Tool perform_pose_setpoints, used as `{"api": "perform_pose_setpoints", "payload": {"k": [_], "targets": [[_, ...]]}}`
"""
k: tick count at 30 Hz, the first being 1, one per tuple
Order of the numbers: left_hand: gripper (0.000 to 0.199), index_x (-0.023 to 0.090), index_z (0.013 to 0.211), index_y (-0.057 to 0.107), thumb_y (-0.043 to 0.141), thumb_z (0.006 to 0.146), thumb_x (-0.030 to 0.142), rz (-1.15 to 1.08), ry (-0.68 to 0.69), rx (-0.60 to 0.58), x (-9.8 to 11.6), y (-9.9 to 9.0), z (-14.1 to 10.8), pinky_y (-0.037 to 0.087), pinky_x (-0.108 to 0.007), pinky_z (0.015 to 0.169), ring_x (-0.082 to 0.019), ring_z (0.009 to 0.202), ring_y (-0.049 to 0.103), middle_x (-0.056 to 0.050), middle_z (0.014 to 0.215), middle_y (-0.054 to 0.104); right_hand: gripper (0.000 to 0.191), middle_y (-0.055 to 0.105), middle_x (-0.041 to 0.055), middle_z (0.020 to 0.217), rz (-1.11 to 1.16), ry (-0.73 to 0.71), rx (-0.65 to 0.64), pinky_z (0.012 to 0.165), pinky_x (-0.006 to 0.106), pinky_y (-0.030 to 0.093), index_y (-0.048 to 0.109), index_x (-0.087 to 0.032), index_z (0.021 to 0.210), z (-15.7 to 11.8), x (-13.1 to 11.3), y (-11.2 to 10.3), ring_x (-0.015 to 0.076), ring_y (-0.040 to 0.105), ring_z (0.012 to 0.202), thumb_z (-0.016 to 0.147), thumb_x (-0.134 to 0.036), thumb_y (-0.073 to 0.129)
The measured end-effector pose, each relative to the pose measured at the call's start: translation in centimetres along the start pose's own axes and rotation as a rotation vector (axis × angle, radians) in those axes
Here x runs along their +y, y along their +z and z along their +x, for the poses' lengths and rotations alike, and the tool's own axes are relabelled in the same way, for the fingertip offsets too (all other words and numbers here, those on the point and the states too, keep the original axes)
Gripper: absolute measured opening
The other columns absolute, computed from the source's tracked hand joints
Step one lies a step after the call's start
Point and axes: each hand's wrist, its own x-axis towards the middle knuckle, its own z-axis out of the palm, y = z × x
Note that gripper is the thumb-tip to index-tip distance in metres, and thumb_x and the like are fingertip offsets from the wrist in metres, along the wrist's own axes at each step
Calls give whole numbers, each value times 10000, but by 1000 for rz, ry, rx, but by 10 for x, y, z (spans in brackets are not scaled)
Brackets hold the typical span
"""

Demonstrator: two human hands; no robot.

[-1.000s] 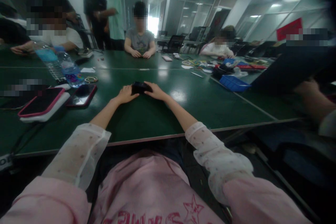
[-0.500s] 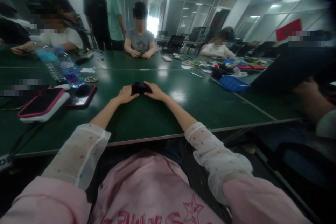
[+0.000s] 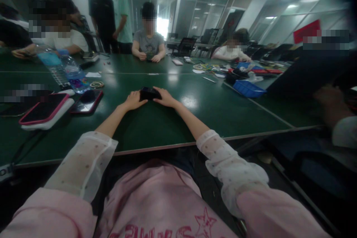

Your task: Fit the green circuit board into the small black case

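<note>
A small black object (image 3: pixel 150 93), dark and boxy, rests at the green tabletop (image 3: pixel 156 122) in front of me. My left hand (image 3: pixel 134 100) grips its left end, with the thumb along the near side. On its right end my right hand (image 3: pixel 165 97) is closed in the same way, fingers on the far side and thumb nearer me. The object's details are too dark to make out. Left of my hands lies a phone with a red edge (image 3: pixel 87 101).
Two plastic bottles (image 3: pixel 73 72) and a pink-framed phone (image 3: pixel 44 108) on a white item stand left. A tape roll (image 3: pixel 96 84) lies beyond the nearer phone. At right are a blue tray (image 3: pixel 249 88), a pen (image 3: pixel 209 79) and cables. Several people sit or stand around.
My hands and the black object have not visibly moved. Across the table, the person in grey has raised a small item slightly. The arm at the far right has shifted a little.
</note>
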Motion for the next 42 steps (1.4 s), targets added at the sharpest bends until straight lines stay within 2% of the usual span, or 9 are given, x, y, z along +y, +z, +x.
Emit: {"api": "perform_pose_setpoints", "payload": {"k": [8, 13, 18, 24, 31, 36, 42], "targets": [[846, 49, 1498, 363, 471, 898, 635, 16, 10, -5, -1, -1, 0, 362, -514, 1105, -415, 1366, 417, -256, 1490, 469, 831, 529, 172, 1431, -18, 31, 0, 1037, 619, 421, 316, -250, 1555, -1, -3, 0, 383, 521, 1251, 870, -615, 612], [825, 74, 1496, 374, 488, 893, 625, -5, 17, 10, -1, 0, -1, 359, -505, 1114, -399, 1365, 424, -235, 1491, 477, 763, 511, 178, 1458, -11, 46, 3, 1041, 615, 426, 325, -226, 1544, 2, 13, 12, 372, 503, 1289, 894, -522, 595], [834, 59, 1472, 405, 545, 863, 611, -84, 15, 21, -1, -2, -1, 371, -541, 1093, -429, 1341, 435, -257, 1468, 489, 742, 521, 173, 1452, 42, 33, 27, 1057, 598, 419, 372, -216, 1508, 4, 21, 18, 359, 497, 1312, 859, -435, 658], [783, 121, 1421, 470, 680, 788, 532, -255, -14, 43, -6, -4, 3, 376, -539, 1100, -412, 1336, 460, -212, 1410, 542, 668, 564, 149, 1404, 142, -57, 29, 1055, 557, 420, 455, -223, 1413, 5, 12, 13, 336, 541, 1269, 815, -386, 702], [874, 125, 1338, 522, 811, 648, 578, -347, -38, 41, -13, -4, 8, 452, -519, 1019, -388, 1222, 566, -189, 1270, 627, 614, 584, 132, 1342, 206, -118, 46, 1048, 548, 411, 511, -224, 1309, 6, 2, 9, 337, 548, 1232, 758, -375, 737], [811, 166, 1269, 564, 862, 603, 519, -407, -78, 38, -9, -10, 4, 464, -526, 990, -391, 1200, 580, -164, 1224, 647, 606, 574, 126, 1308, 286, -145, 52, 1056, 520, 419, 495, -208, 1285, 5, -1, 11, 312, 552, 1209, 744, -347, 728], [710, 189, 1173, 613, 908, 559, 388, -604, -48, 40, -1, -19, -5, 451, -522, 1010, -370, 1193, 591, -113, 1148, 683, 623, 575, 123, 1259, 391, -142, 70, 1037, 496, 446, 482, -201, 1263, 6, -1, 16, 295, 567, 1174, 735, -412, 737]]}}
